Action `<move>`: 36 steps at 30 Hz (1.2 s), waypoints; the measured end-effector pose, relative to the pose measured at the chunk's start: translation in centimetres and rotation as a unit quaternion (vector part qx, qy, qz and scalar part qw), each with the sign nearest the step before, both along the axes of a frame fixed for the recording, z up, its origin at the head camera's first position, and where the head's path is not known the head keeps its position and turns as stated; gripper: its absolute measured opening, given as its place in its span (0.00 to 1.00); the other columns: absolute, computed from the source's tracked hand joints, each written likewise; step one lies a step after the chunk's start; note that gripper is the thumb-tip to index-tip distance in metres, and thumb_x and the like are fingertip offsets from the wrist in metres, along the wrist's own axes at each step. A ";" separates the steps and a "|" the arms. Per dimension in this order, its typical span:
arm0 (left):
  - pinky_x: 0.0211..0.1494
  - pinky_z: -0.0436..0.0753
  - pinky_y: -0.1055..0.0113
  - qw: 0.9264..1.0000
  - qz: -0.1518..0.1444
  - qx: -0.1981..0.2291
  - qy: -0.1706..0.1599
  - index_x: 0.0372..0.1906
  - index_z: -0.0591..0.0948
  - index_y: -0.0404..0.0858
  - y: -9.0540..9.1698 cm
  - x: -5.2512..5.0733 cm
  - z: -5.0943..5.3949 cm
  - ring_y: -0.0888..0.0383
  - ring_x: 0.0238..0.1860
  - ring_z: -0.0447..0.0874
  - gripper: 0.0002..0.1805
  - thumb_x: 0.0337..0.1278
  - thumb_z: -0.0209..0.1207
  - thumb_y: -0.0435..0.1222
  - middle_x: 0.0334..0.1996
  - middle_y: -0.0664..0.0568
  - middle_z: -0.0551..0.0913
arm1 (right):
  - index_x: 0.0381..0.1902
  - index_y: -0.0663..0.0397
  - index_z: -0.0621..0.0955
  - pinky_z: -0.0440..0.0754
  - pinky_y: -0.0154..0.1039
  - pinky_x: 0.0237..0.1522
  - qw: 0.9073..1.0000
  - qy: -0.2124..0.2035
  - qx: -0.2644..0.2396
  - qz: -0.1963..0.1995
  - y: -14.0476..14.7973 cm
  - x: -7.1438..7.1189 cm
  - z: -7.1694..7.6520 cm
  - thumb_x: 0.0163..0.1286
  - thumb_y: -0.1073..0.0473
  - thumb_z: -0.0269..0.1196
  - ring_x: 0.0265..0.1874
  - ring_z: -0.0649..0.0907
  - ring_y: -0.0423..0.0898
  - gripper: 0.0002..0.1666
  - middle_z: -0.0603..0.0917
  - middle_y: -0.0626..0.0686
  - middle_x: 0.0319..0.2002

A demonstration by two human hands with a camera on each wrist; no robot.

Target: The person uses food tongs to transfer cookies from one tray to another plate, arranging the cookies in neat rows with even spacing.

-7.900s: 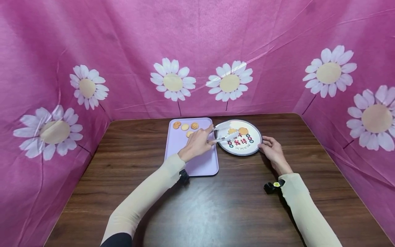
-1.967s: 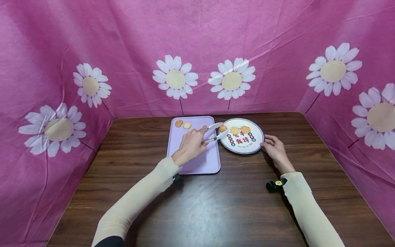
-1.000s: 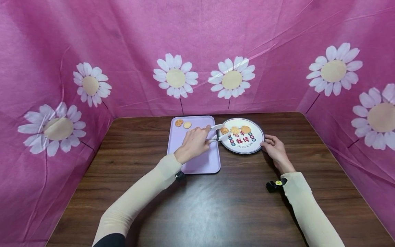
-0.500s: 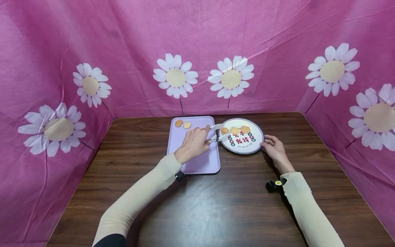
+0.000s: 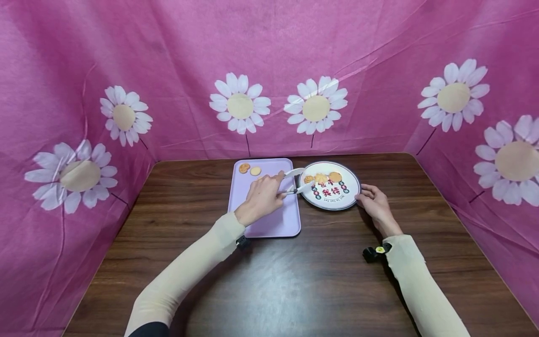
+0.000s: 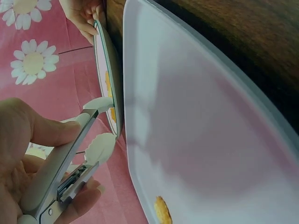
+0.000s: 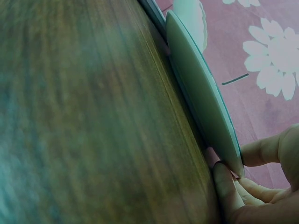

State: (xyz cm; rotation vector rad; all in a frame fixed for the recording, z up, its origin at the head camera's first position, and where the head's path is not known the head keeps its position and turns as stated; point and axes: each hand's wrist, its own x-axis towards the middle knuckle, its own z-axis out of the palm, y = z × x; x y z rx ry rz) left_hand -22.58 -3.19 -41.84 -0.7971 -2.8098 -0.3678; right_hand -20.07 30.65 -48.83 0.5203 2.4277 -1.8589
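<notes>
My left hand (image 5: 262,195) holds a pair of food tongs (image 6: 65,168) with pale, broad tips. The tips stand apart over the left rim of the white printed plate (image 5: 332,201). A swirled cookie (image 5: 309,179) lies on the plate beside the tips. Next to it are a pale ridged cookie (image 5: 321,178) and a round golden cookie (image 5: 335,177). My right hand (image 5: 376,208) pinches the plate's right rim, thumb above and fingers below, as the right wrist view shows. Left of the plate lies the lilac tray (image 5: 280,227), partly hidden under my left hand.
A pretzel-shaped cookie (image 5: 244,168) and a pale round cookie (image 5: 255,171) sit in the tray's far left corner. The brown wooden table (image 5: 269,281) ends against a pink flowered cloth (image 5: 269,56) at the back and sides.
Since the oldest frame, the swirled cookie has passed from the tray to the plate. Within the last second, the tongs have parted from it and shifted slightly left. My right hand keeps its hold.
</notes>
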 end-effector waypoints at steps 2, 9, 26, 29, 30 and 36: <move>0.35 0.87 0.50 1.000 0.001 0.005 0.000 0.69 0.76 0.37 -0.2 0.0 0.0 0.49 0.37 0.87 0.34 0.59 0.71 0.42 0.33 0.46 0.88 | 0.80 0.63 0.60 0.79 0.17 0.47 1.000 0.000 -0.002 -0.001 0.0 0.0 0.0 0.79 0.62 0.56 0.45 0.77 0.25 0.36 0.71 0.68 0.74; 0.33 0.86 0.48 0.999 0.016 0.035 -0.002 0.72 0.75 0.38 -1.1 0.1 0.3 0.48 0.38 0.88 0.36 0.59 0.72 0.41 0.37 0.43 0.89 | 0.81 0.62 0.59 0.78 0.16 0.47 1.000 -0.006 0.003 0.002 0.0 0.0 0.2 0.79 0.62 0.55 0.47 0.77 0.27 0.36 0.71 0.67 0.74; 0.35 0.85 0.43 0.994 0.071 0.079 -0.012 0.73 0.74 0.40 -6.1 0.4 0.1 0.42 0.39 0.90 0.37 0.60 0.71 0.43 0.43 0.40 0.90 | 0.81 0.61 0.59 0.79 0.16 0.47 1.000 -0.011 0.011 0.005 0.1 0.0 0.1 0.80 0.60 0.55 0.50 0.77 0.29 0.36 0.70 0.66 0.75; 0.36 0.85 0.42 0.993 0.082 0.082 -0.016 0.74 0.74 0.39 -7.1 0.5 -0.3 0.40 0.40 0.90 0.37 0.59 0.71 0.43 0.43 0.38 0.90 | 0.81 0.62 0.60 0.79 0.16 0.47 1.000 -0.007 0.008 0.003 0.0 -0.1 0.1 0.80 0.61 0.55 0.47 0.77 0.27 0.36 0.71 0.66 0.75; 0.36 0.85 0.42 0.993 0.083 0.084 -0.017 0.74 0.74 0.39 -7.5 0.5 -0.4 0.39 0.41 0.90 0.38 0.59 0.71 0.43 0.44 0.38 0.90 | 0.81 0.62 0.60 0.79 0.16 0.46 1.000 -0.006 0.008 0.003 0.0 -0.1 0.1 0.80 0.61 0.55 0.46 0.77 0.26 0.36 0.71 0.66 0.75; 0.38 0.85 0.41 0.991 0.094 0.091 -0.028 0.73 0.75 0.38 -9.0 0.8 -1.0 0.38 0.43 0.90 0.37 0.60 0.70 0.44 0.45 0.35 0.90 | 0.80 0.63 0.59 0.79 0.17 0.47 1.000 -0.008 0.009 0.005 0.0 -0.1 0.1 0.80 0.60 0.55 0.46 0.77 0.26 0.36 0.70 0.67 0.75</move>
